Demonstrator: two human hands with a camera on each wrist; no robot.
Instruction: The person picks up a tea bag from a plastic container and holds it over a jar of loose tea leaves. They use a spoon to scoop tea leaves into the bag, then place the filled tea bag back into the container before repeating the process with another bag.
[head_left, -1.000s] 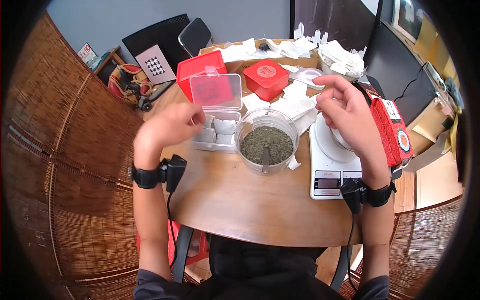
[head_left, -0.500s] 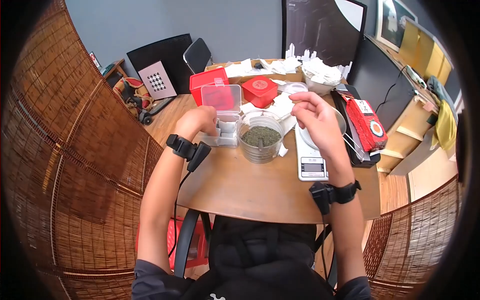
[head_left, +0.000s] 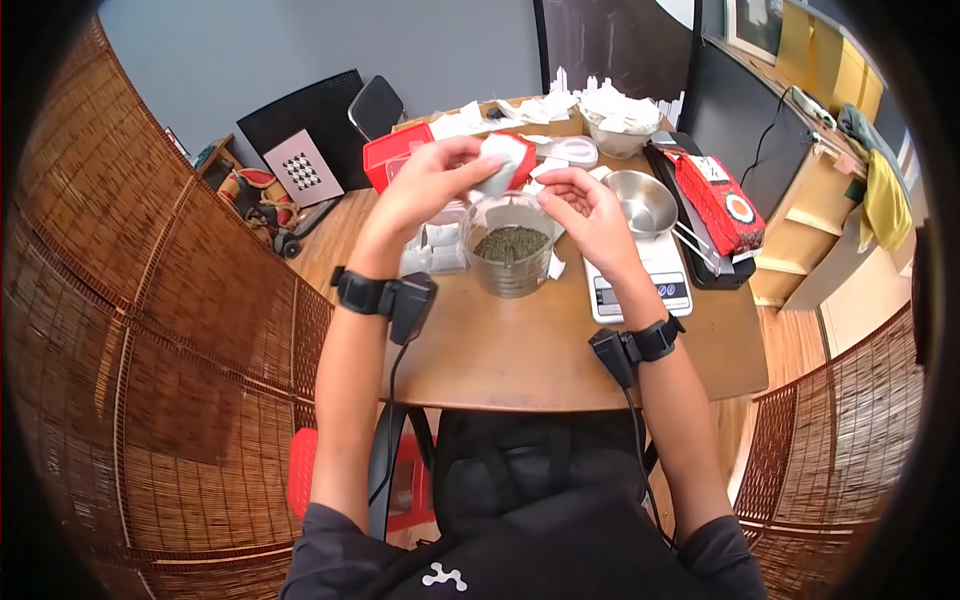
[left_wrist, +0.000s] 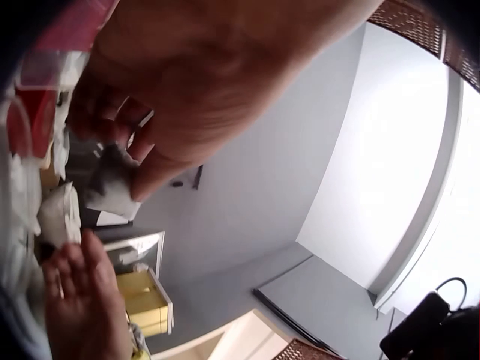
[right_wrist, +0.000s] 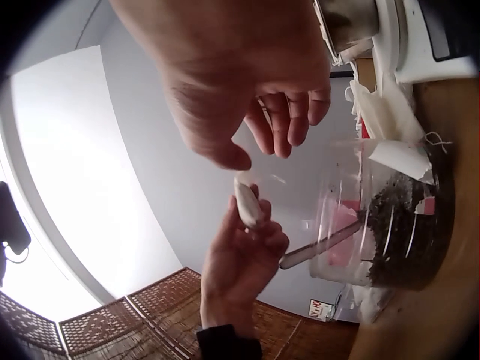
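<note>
My left hand (head_left: pixel 428 190) pinches a small filled white pouch (head_left: pixel 500 165) above the clear tub of dried green leaves (head_left: pixel 510 243). In the left wrist view the pouch (left_wrist: pixel 112 184) hangs from thumb and fingers. My right hand (head_left: pixel 592 222) is raised at the tub's right rim with loosely bent fingers. The right wrist view shows that hand (right_wrist: pixel 247 90) holding nothing, close to the pouch (right_wrist: pixel 247 202). A spoon (right_wrist: pixel 322 246) leans in the tub. Left of the tub, a clear box (head_left: pixel 445 258) holds several white pouches.
A white scale (head_left: pixel 640 292) stands at the right, with a metal pan (head_left: pixel 642 204) behind my right hand. Farther right lies a red packet (head_left: pixel 715 200). A red box (head_left: pixel 385 157), loose white bags and a bowl of white bags (head_left: pixel 618 140) are at the back.
My left hand has reached into the clear box and come up with a pouch, moving right above the tub. My right hand has moved left, near the tub's rim.
</note>
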